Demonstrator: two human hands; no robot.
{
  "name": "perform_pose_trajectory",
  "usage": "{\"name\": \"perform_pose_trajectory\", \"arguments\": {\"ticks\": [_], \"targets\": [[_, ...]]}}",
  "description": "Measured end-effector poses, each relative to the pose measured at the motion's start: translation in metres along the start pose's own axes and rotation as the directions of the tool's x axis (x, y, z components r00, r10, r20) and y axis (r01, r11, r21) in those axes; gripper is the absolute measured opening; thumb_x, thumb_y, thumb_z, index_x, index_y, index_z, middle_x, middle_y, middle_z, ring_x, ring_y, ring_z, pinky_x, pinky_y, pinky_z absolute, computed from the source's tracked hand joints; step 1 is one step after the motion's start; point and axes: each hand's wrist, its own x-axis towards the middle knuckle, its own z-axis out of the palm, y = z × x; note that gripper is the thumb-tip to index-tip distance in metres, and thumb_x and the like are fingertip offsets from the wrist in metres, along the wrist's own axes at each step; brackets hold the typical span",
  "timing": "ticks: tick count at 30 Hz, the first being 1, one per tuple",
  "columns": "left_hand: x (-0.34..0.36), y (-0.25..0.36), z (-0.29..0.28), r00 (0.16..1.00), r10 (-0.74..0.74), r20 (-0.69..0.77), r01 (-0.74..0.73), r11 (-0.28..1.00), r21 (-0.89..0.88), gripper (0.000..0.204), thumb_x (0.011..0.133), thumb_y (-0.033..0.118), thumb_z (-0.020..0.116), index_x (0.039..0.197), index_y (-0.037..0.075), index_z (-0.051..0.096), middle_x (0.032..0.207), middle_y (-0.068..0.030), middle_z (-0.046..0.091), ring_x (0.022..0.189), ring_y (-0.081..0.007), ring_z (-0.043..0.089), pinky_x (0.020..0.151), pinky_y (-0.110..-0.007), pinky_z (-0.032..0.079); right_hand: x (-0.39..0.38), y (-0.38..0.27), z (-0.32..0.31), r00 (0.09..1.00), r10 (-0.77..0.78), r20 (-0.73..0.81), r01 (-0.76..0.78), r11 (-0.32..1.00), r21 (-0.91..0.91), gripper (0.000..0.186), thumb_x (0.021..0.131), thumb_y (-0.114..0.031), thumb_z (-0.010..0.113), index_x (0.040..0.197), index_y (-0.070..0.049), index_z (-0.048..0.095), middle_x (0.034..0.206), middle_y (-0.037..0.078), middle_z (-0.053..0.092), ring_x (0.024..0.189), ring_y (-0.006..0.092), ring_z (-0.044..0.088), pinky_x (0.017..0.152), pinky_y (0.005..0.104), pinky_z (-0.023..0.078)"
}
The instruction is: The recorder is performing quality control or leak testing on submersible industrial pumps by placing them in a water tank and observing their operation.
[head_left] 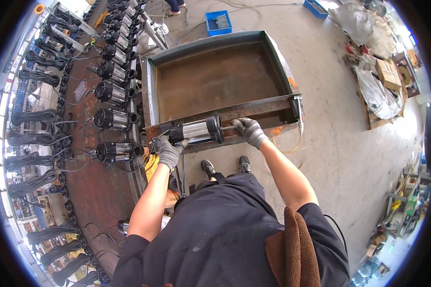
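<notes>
Left hand (169,151): gloved fingers wrapped around the pump's dark left end.
Right hand (248,130): gloved, curled at pump (196,131) flange.
Tank (277,111): rusty, pump on near rim.

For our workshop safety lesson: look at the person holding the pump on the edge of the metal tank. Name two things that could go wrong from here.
1. The pump lies on the narrow front rim of the rusty tank, steadied only by the gloved left hand and right hand. It might roll off, possibly toward the shoes directly below.
2. A black cable trails from the pump toward the crowded bench; it could snag and tug the pump sideways.
</notes>
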Motion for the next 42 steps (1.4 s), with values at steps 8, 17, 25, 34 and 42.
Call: {"name": "perform_pose_trajectory", "arguments": {"ticks": [8,17,25,34,42], "targets": [[0.006,-0.014,0.003,0.999,0.034,-0.017,-0.034,0.999,-0.025,0.061,0.068,0.005,0.087,0.119,0.004,0.053,0.109,-0.0047,0.063,0.095,-0.0157,0.056,0.090,-0.030,0.051,0.016,0.030,0.008,0.814,0.577,-0.070,-0.569,0.816,0.105,0.040,0.098,-0.040,0.057,0.116,-0.006,0.066,0.093,0.011,0.068,0.083,0.0208,0.062,0.078,0.0354,0.050],[0.026,-0.047,0.007,0.837,0.547,0.021,-0.470,0.699,0.538,0.033,0.080,0.032,0.065,0.099,0.005,0.066,0.092,-0.0132,0.071,0.089,-0.0294,0.068,0.078,-0.036,0.053,0.006,0.012,-0.022,0.992,-0.090,0.090,0.109,0.965,-0.238,0.031,0.091,-0.022,0.069,0.117,-0.005,0.066,0.095,0.007,0.067,0.084,0.0203,0.065,0.073,0.0302,0.053],[0.023,-0.047,0.004,0.857,0.515,-0.001,-0.458,0.763,0.457,0.034,0.079,0.034,0.067,0.097,0.006,0.068,0.091,-0.0128,0.071,0.087,-0.0271,0.069,0.078,-0.036,0.053,-0.009,-0.008,-0.011,0.998,-0.040,0.054,0.063,0.845,-0.531,0.034,0.097,-0.021,0.056,0.130,-0.014,0.059,0.134,0.014,0.058,0.114,0.0335,0.061,0.097,0.0388,0.050],[0.000,-0.007,0.005,0.971,0.227,-0.082,-0.215,0.968,0.128,0.033,0.072,0.017,0.076,0.102,0.005,0.067,0.095,-0.0092,0.070,0.087,-0.0216,0.066,0.082,-0.033,0.052,0.010,0.011,-0.014,0.967,0.168,0.192,-0.084,0.919,-0.385,0.032,0.099,-0.028,0.056,0.126,-0.012,0.061,0.122,0.002,0.065,0.105,0.0228,0.065,0.087,0.0355,0.053],[0.014,-0.036,0.010,0.920,0.388,-0.050,-0.375,0.911,0.174,0.029,0.076,0.017,0.072,0.101,0.004,0.066,0.092,-0.0089,0.069,0.087,-0.0232,0.066,0.083,-0.032,0.052,-0.002,-0.004,-0.001,0.833,0.553,-0.009,-0.541,0.818,0.197,0.032,0.096,-0.037,0.061,0.106,-0.006,0.063,0.076,0.008,0.064,0.061,0.0205,0.063,0.052,0.0346,0.051]]}}
